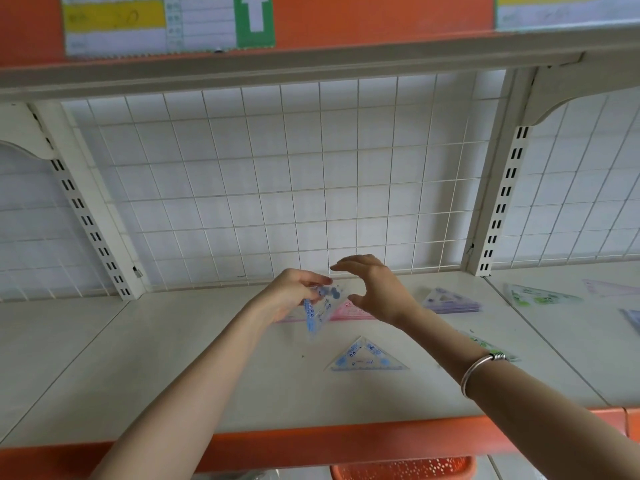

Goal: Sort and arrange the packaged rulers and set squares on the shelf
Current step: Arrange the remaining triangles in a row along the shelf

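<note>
Nearest us, one orange perforated basket (401, 469) sits below the orange front edge of the white shelf (173, 358); our two bare forearms reach over that edge, the right one wearing one silver bangle (481, 368); our left hand (294, 292) pinches one blue-printed packaged set square (320, 308) between thumb and fingertips and holds it tilted above the shelf; our right hand (377, 289) hovers just beside it, fingers arched and thumb apart, gripping nothing; on the shelf we count one more blue set square (367, 356) lying flat in front of the hands, one pink set square (349, 311) partly hidden behind them, one purple pile (450, 301) to the right whose number of pieces is too blurred to tell, and two green set squares, one (485, 344) mostly under our right forearm and one (540, 294) on the next shelf panel; two more packets, one pale (609, 287) and one bluish (632, 318), lie at the right edge; behind stands a white wire grid (277, 174) between two slotted uprights.
</note>
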Motion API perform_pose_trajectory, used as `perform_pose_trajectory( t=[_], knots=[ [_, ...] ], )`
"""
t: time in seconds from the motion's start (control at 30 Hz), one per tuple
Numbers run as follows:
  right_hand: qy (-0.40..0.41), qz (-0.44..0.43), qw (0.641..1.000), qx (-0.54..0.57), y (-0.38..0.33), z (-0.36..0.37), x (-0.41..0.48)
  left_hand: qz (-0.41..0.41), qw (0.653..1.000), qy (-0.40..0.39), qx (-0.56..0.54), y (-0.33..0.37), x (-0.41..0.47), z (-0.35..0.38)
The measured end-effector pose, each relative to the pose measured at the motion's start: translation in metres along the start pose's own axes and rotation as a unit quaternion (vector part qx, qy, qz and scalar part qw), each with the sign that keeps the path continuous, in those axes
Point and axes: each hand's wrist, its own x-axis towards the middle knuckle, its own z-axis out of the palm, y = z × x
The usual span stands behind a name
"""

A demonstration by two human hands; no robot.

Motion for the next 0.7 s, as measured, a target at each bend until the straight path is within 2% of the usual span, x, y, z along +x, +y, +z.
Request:
perform_pose_trajectory(
  t=[0.13,0.33,0.53,0.7],
  knots=[
    [-0.068,0.009,0.997,-0.042,-0.006,-0.007,-0.005,-0.010,1.000,-0.003,-0.011,0.000,0.001,0.006],
    [-0.105,0.023,0.994,-0.027,0.003,-0.009,-0.015,-0.022,0.999,0.006,-0.047,-0.006,-0.001,0.018],
    [-0.122,0.050,0.990,-0.057,0.008,-0.010,-0.033,0.018,0.994,-0.008,0.111,-0.012,-0.008,0.034],
    [-0.107,0.095,0.989,-0.047,0.013,-0.010,-0.056,0.065,0.959,-0.053,0.272,-0.016,-0.026,0.046]
  ],
)
